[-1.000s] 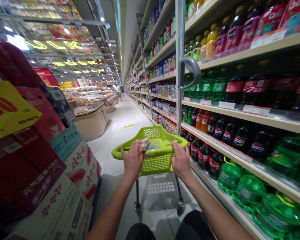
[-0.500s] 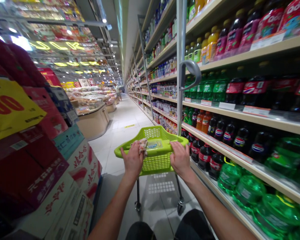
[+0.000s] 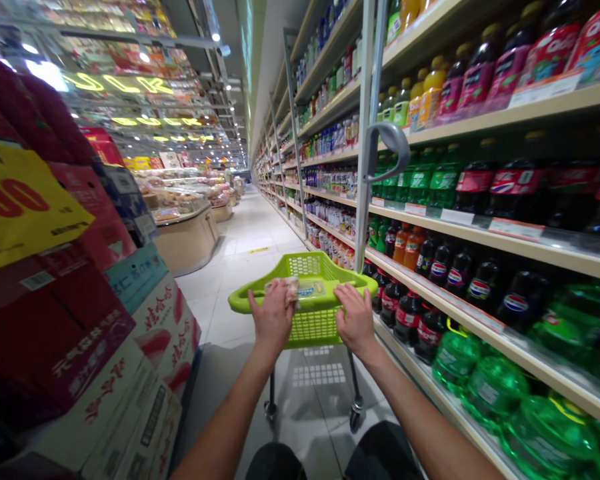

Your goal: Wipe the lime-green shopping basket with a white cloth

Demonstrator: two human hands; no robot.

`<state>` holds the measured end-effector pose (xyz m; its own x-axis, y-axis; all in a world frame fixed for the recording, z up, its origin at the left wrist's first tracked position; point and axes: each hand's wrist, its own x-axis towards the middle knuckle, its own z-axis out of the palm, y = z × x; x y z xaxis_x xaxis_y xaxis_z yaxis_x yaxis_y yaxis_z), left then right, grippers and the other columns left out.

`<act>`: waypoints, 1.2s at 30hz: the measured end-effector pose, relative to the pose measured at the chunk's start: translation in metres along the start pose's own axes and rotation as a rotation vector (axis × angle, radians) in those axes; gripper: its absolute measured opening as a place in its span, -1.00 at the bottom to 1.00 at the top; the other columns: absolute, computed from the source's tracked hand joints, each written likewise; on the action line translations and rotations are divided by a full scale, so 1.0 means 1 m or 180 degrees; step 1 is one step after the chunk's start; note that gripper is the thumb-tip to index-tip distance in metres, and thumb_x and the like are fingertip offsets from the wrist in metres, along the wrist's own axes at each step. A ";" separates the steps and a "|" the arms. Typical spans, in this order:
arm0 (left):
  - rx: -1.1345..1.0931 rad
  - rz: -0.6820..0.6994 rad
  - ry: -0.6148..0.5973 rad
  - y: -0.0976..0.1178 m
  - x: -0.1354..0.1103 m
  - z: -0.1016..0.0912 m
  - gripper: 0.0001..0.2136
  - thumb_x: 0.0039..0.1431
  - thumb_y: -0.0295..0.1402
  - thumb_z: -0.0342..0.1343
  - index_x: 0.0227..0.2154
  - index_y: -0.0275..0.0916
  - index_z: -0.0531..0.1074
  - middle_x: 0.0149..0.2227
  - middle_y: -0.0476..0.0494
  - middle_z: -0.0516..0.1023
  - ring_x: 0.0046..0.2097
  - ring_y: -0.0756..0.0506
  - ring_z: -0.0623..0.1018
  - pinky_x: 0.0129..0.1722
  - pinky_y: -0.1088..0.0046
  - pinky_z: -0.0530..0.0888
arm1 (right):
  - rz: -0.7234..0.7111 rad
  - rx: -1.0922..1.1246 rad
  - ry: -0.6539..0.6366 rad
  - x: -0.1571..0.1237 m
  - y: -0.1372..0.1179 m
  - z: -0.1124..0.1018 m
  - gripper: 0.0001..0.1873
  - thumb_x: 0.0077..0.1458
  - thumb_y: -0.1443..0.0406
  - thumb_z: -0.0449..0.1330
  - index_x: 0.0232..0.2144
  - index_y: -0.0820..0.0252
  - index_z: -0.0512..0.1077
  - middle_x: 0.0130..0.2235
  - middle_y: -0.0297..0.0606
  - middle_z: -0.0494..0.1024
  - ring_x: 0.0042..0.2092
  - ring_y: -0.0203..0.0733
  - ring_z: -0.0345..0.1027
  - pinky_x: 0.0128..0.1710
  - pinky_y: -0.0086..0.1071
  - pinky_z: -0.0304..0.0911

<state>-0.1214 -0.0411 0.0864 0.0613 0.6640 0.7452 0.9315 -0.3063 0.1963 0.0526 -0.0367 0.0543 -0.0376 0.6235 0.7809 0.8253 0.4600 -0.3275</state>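
A lime-green shopping cart (image 3: pixel 313 327) with a mesh basket stands right in front of me. My left hand (image 3: pixel 273 317) is closed over the left part of its handle (image 3: pixel 240 301), with a crumpled pale, patterned cloth (image 3: pixel 291 290) under its fingers. On the right part of the handle lies my right hand (image 3: pixel 355 317), its fingers bent over the top and its thumb hidden. Between the hands, a clear panel with a blue-and-yellow label (image 3: pixel 311 289) is set into the handle.
Shelves of soda and juice bottles (image 3: pixel 480 280) line the right side, with a grey looped handle (image 3: pixel 387 152) on a post. Stacked drink cartons (image 3: pixel 165 313) and a yellow price sign (image 3: pixel 25 203) stand close on the left. Farther along the tiled aisle (image 3: pixel 250 227) are rounded display counters (image 3: pixel 187 240).
Both hands stay on the cart handle. My right hand has shifted slightly left, and my left slightly right. The view has moved a little; the surroundings are nearly the same.
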 end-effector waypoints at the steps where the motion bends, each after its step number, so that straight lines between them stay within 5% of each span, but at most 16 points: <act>1: -0.0068 0.0162 -0.0105 0.011 0.000 0.004 -0.74 0.13 -0.40 -0.13 -0.13 -0.20 0.33 -0.02 -0.21 0.41 0.07 -0.17 0.33 0.13 -0.06 -0.19 | -0.0019 -0.0001 -0.0029 0.000 -0.001 0.000 -0.54 -0.09 0.47 -0.06 -0.11 0.22 0.35 -0.02 -0.19 0.41 0.10 -0.13 0.12 0.14 -0.02 -0.26; 5: -0.0289 0.0598 -0.0312 0.038 0.001 0.011 -0.77 0.15 -0.39 -0.13 -0.17 -0.18 0.35 -0.01 -0.17 0.41 0.08 -0.14 0.31 0.15 -0.03 -0.20 | -0.0216 -0.0043 -0.0187 -0.001 0.002 -0.001 -0.52 -0.08 0.47 -0.07 -0.06 0.22 0.31 0.02 -0.20 0.37 0.11 -0.15 0.09 0.14 -0.04 -0.24; 12: 0.0088 -0.0050 0.0074 -0.009 -0.002 -0.002 -0.73 0.14 -0.39 -0.13 -0.10 -0.22 0.30 -0.01 -0.22 0.41 0.04 -0.19 0.36 0.12 -0.10 -0.15 | -0.0123 0.0059 0.0044 -0.001 0.006 0.002 -0.56 -0.09 0.47 -0.07 -0.13 0.23 0.35 -0.04 -0.19 0.42 0.09 -0.14 0.13 0.15 -0.02 -0.25; 18: -0.0183 0.0666 -0.0207 0.029 -0.001 0.010 -0.78 0.15 -0.40 -0.14 -0.19 -0.18 0.35 0.00 -0.14 0.40 0.09 -0.12 0.31 0.15 0.00 -0.17 | -0.0297 0.0028 -0.0098 -0.002 0.010 0.001 -0.52 -0.10 0.48 -0.08 -0.09 0.25 0.31 0.00 -0.17 0.38 0.11 -0.12 0.10 0.14 0.02 -0.26; 25: 0.0049 -0.0065 0.0140 -0.010 -0.001 -0.003 -0.74 0.15 -0.38 -0.13 -0.12 -0.23 0.31 -0.03 -0.23 0.43 0.03 -0.20 0.38 0.10 -0.12 -0.12 | -0.0271 0.0097 0.0106 -0.003 0.014 0.005 -0.54 -0.09 0.48 -0.10 -0.11 0.23 0.33 -0.03 -0.19 0.41 0.09 -0.13 0.13 0.14 0.01 -0.26; 31: -0.0213 0.0653 -0.0173 0.028 0.000 0.008 -0.79 0.15 -0.39 -0.12 -0.20 -0.18 0.35 -0.01 -0.15 0.42 0.08 -0.14 0.32 0.15 -0.01 -0.17 | -0.0387 0.0006 0.0039 -0.003 0.011 0.005 -0.54 -0.08 0.47 -0.09 -0.09 0.23 0.31 -0.01 -0.18 0.39 0.10 -0.11 0.12 0.13 0.01 -0.25; 36: 0.0029 0.0192 0.0111 -0.010 -0.004 -0.001 -0.76 0.14 -0.40 -0.12 -0.14 -0.22 0.31 -0.02 -0.21 0.41 0.04 -0.18 0.36 0.11 -0.09 -0.15 | -0.0385 -0.0004 0.0050 -0.001 0.017 0.005 -0.55 -0.08 0.48 -0.11 -0.11 0.22 0.32 -0.04 -0.20 0.42 0.08 -0.12 0.14 0.13 0.01 -0.23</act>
<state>-0.1314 -0.0415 0.0824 0.1050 0.6203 0.7773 0.9297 -0.3388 0.1447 0.0638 -0.0264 0.0454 -0.1279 0.5535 0.8230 0.8161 0.5303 -0.2298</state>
